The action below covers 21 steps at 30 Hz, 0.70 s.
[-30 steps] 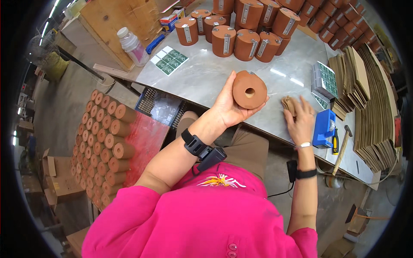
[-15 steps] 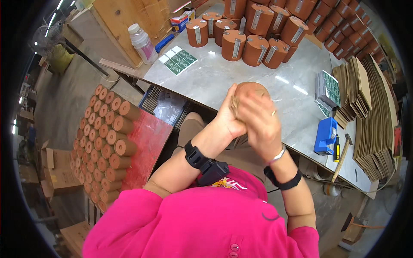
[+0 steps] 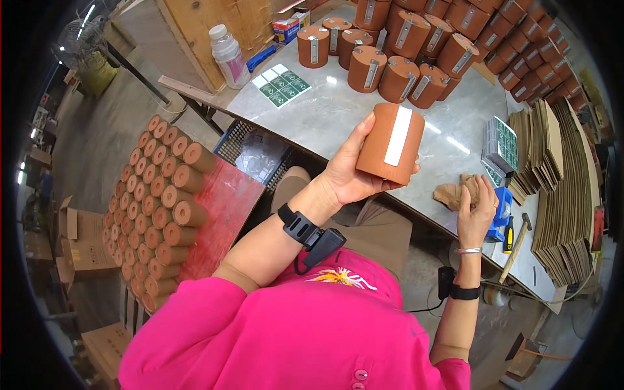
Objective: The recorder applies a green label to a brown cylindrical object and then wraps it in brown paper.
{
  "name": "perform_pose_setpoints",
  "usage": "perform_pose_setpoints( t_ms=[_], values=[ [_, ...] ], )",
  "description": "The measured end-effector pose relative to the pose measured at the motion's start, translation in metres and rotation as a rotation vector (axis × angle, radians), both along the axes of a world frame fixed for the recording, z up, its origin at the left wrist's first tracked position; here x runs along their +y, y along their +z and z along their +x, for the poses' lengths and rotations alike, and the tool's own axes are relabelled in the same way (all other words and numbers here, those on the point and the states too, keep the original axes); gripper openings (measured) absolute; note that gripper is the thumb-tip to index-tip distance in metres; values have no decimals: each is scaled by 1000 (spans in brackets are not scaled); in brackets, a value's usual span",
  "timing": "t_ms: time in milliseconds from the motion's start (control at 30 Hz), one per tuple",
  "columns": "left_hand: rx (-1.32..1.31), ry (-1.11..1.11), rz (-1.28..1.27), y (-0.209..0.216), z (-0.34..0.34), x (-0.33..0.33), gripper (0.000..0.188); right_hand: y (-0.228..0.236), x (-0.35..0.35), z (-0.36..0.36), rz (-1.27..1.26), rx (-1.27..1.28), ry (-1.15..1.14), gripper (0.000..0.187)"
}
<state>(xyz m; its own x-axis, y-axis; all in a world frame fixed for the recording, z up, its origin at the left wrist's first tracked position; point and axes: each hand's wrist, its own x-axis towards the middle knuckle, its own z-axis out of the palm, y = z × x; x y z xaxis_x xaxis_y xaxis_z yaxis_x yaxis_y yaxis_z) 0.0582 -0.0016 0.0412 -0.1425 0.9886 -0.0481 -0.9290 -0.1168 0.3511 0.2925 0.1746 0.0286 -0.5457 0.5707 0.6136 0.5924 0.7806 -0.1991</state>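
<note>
The person's left hand (image 3: 344, 174) wraps a brown cylinder (image 3: 376, 146), thumb up its left side and fingertips showing at its right, holding it slightly tilted by the near edge of the marble-patterned table (image 3: 312, 127). Its curved side looks smooth and matte, with a flat white strip (image 3: 398, 136) running lengthwise.

To the right, the right hand (image 3: 478, 218) has bent fingers over a crumpled tan cloth (image 3: 448, 195), thumb on the near side; I can't tell how firmly they pinch it. That side is tight: a blue tape dispenser (image 3: 499, 218) sits just beside the fingers, then a screwdriver (image 3: 509, 233) and a wooden-handled hammer (image 3: 516, 250), with stacked cardboard sheets (image 3: 567, 201) farther right.

Ahead, glossy grey tabletop stretches between the held cylinder and the far group of brown cylinders with metal strips (image 3: 397, 81). A green-and-white label sheet (image 3: 283, 88) lies left of that span. Beyond the table's left edge, plain cylinders with round end holes (image 3: 170, 196) are piled on a red board (image 3: 224, 205).
</note>
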Motion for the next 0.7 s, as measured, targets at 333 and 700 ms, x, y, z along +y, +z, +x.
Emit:
perform_pose_setpoints(
  t_ms=[333, 700],
  values=[
    [330, 172, -110, 12, 8, -9, 70, 50, -102, -70, -582, 251, 554, 76],
    [535, 323, -191, 21, 11, -27, 75, 20, -95, -88, -766, 228, 511, 89]
  ],
)
